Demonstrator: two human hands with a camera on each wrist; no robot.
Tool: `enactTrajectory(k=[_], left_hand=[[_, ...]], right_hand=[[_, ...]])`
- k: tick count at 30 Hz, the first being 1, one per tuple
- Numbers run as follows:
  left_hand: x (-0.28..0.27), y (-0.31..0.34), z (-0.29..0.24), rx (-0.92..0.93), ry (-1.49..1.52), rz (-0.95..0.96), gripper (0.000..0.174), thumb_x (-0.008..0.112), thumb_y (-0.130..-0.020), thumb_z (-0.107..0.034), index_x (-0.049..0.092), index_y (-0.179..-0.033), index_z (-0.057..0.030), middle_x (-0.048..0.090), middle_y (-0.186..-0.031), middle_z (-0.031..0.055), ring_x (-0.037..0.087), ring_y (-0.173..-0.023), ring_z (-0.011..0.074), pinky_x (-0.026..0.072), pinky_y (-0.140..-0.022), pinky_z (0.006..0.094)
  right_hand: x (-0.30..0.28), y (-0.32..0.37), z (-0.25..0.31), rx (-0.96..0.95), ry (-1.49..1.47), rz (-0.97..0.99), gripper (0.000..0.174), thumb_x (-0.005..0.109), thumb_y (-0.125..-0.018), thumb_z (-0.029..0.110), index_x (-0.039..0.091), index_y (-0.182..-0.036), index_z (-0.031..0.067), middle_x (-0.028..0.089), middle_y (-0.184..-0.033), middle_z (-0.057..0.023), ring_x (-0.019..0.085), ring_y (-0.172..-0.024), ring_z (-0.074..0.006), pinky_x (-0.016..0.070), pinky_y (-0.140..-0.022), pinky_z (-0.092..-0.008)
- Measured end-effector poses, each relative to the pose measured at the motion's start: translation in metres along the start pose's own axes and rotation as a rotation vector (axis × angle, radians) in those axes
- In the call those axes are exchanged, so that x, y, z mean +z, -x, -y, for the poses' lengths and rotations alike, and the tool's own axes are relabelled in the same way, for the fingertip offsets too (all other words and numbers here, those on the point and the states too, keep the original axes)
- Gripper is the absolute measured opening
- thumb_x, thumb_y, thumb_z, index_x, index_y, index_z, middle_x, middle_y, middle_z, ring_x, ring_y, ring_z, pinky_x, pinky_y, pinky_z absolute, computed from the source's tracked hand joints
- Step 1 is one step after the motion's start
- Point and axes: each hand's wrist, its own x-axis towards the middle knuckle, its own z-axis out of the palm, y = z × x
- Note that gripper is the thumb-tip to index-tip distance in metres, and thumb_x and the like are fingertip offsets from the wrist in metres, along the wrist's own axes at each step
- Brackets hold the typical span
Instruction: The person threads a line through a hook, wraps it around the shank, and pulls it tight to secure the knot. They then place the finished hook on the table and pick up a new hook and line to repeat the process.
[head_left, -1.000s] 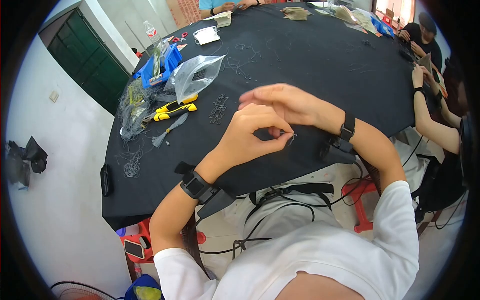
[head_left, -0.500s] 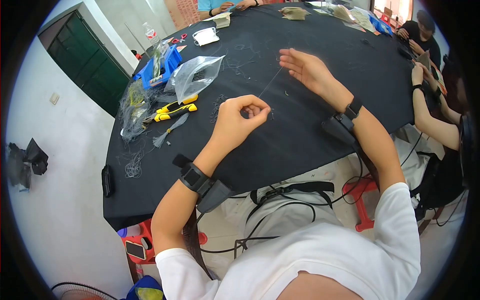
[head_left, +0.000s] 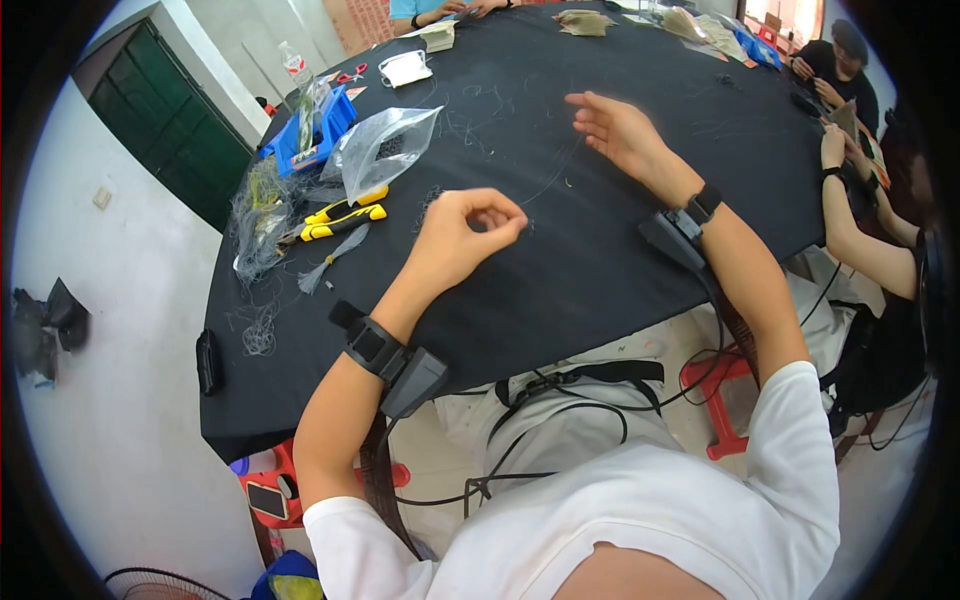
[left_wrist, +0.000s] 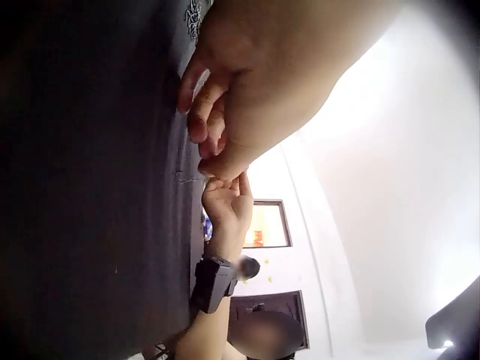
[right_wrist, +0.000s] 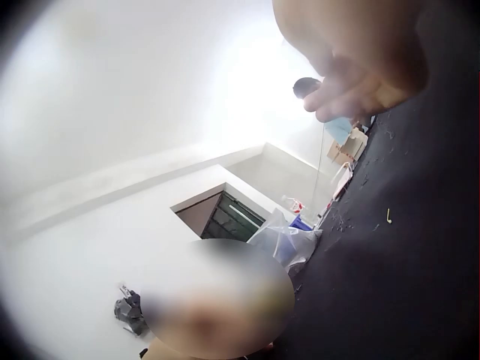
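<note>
In the head view my left hand (head_left: 462, 235) is over the near part of the black table, its thumb and index finger pinching a small dark hook-like piece (head_left: 530, 225). The piece is too small to make out fully. A thin clear fishing line (head_left: 553, 178) runs in a slight bow from this hand up to my right hand (head_left: 625, 138). Farther out and to the right, the right hand holds the line at its fingertips, fingers partly bent. From the right wrist view, the line (right_wrist: 321, 154) drops from those fingertips. Small dark hooks (head_left: 430, 200) lie partly hidden behind the left hand.
Left on the table are yellow-black pliers (head_left: 345, 222), a tied bundle of line (head_left: 335, 262), tangled line (head_left: 262, 225), a clear plastic bag (head_left: 385, 150) and a blue bin (head_left: 318, 135). A white mask (head_left: 405, 68) lies beyond. Other people sit around the table.
My hands were close together, then moved apart, the right one going forward over the table with the line stretched between them. The left has since shifted slightly left; the line now bows.
</note>
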Motion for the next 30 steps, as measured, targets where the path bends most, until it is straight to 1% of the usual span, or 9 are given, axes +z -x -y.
enactTrajectory(k=[1,2,5,7,8,12,15,21,30], left_hand=[[-0.001,-0.001,0.000,0.128,-0.062,-0.090,0.007,0.068,-0.071,-0.008,0.069,-0.078,-0.0049,0.060,-0.066,0.0022,0.056,-0.060,0.0082,0.0429,-0.056,0.0211],[-0.005,-0.001,-0.008,0.150,-0.116,-0.137,0.007,0.069,-0.069,-0.008,0.069,-0.076,-0.0086,0.059,-0.071,0.0031,0.057,-0.067,0.0144,0.0431,-0.062,0.0253],[-0.015,-0.003,-0.018,0.451,-0.458,-0.328,0.010,0.071,-0.067,-0.008,0.068,-0.076,-0.0097,0.058,-0.073,0.0017,0.056,-0.071,0.0171,0.0409,-0.066,0.0288],[-0.017,-0.002,-0.021,0.490,-0.519,-0.401,0.013,0.073,-0.065,-0.010,0.067,-0.077,-0.0108,0.058,-0.077,-0.0002,0.055,-0.074,0.0175,0.0383,-0.070,0.0314],[-0.018,-0.002,-0.022,0.519,-0.553,-0.429,0.013,0.073,-0.065,-0.010,0.067,-0.077,-0.0108,0.058,-0.077,-0.0004,0.055,-0.073,0.0171,0.0383,-0.070,0.0313],[-0.018,-0.001,-0.022,0.565,-0.621,-0.423,0.012,0.074,-0.066,-0.010,0.067,-0.076,-0.0112,0.059,-0.080,-0.0013,0.056,-0.075,0.0161,0.0382,-0.072,0.0311],[-0.016,-0.002,-0.022,0.619,-0.605,-0.388,0.011,0.073,-0.067,-0.010,0.068,-0.077,-0.0113,0.063,-0.086,-0.0014,0.058,-0.081,0.0157,0.0390,-0.073,0.0304],[-0.014,-0.003,-0.023,0.671,-0.639,-0.312,0.011,0.072,-0.068,-0.008,0.067,-0.078,-0.0087,0.067,-0.097,-0.0017,0.061,-0.087,0.0154,0.0417,-0.075,0.0294],[-0.013,-0.003,-0.024,0.677,-0.660,-0.305,0.010,0.071,-0.069,-0.007,0.067,-0.079,-0.0068,0.067,-0.097,-0.0023,0.060,-0.087,0.0149,0.0414,-0.075,0.0296]], right_hand=[[0.001,0.000,0.000,-0.012,0.050,0.037,0.030,0.050,-0.093,0.027,0.060,-0.110,0.0044,0.061,-0.088,-0.0014,0.056,-0.087,-0.0096,0.0420,-0.072,-0.0214],[0.010,0.006,0.006,-0.079,0.208,0.083,0.029,0.050,-0.093,0.026,0.061,-0.108,0.0036,0.061,-0.085,-0.0016,0.056,-0.085,-0.0094,0.0422,-0.072,-0.0216],[0.043,0.030,0.015,-0.320,0.604,0.245,0.027,0.050,-0.093,0.023,0.063,-0.102,0.0014,0.062,-0.082,-0.0026,0.057,-0.078,-0.0091,0.0432,-0.069,-0.0225],[0.055,0.041,0.011,-0.556,0.777,0.390,0.025,0.050,-0.093,0.020,0.064,-0.099,0.0000,0.064,-0.084,-0.0038,0.057,-0.076,-0.0094,0.0443,-0.068,-0.0232],[0.059,0.044,0.007,-0.624,0.733,0.435,0.022,0.051,-0.093,0.017,0.064,-0.098,-0.0006,0.065,-0.086,-0.0051,0.058,-0.076,-0.0112,0.0457,-0.069,-0.0241],[0.063,0.053,0.011,-0.618,0.730,0.478,0.022,0.055,-0.091,0.018,0.065,-0.097,-0.0012,0.066,-0.084,-0.0075,0.059,-0.076,-0.0119,0.0463,-0.069,-0.0240],[0.060,0.050,0.007,-0.695,0.760,0.482,0.022,0.055,-0.091,0.017,0.065,-0.097,-0.0012,0.065,-0.083,-0.0083,0.059,-0.074,-0.0127,0.0457,-0.067,-0.0246],[0.059,0.051,0.009,-0.732,0.861,0.542,0.018,0.056,-0.089,0.015,0.064,-0.094,-0.0010,0.061,-0.075,-0.0106,0.055,-0.064,-0.0182,0.0422,-0.058,-0.0286],[0.058,0.051,0.009,-0.836,0.950,0.532,0.016,0.057,-0.087,0.013,0.062,-0.089,-0.0018,0.058,-0.071,-0.0128,0.055,-0.061,-0.0233,0.0413,-0.056,-0.0319]])
